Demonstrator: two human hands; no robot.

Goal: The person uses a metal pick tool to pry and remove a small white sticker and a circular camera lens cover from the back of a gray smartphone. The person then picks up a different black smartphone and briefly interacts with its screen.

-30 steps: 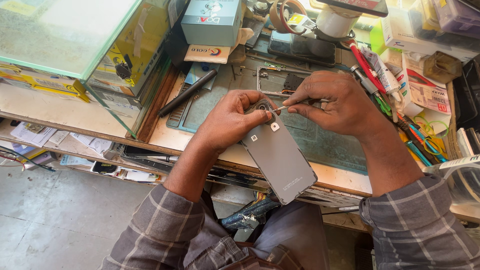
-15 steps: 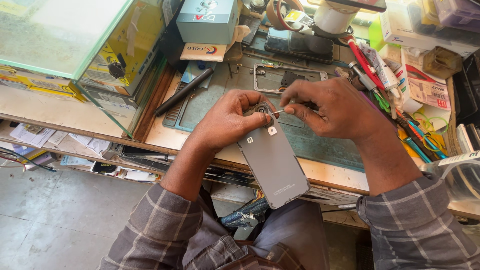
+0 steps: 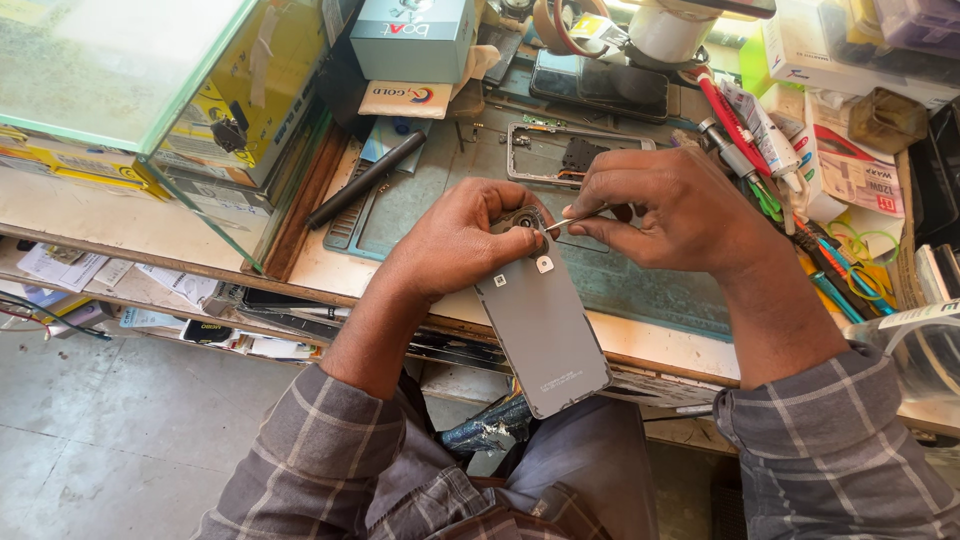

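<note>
Both hands' fingers grip: left (image 3: pixel 455 240) grey phone (image 3: pixel 543 330), right (image 3: pixel 680 210) tweezers (image 3: pixel 572 221), below teal box (image 3: pixel 412 40).

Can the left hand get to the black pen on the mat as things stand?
Probably not freely: the left hand grips the grey phone back, so it is occupied. The path to the black pen on the green mat looks unobstructed otherwise.

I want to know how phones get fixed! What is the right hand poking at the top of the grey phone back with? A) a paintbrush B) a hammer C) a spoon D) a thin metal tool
D: the right hand pinches a thin metal tool, its tip at the top of the grey phone back, which the left hand holds.
</note>
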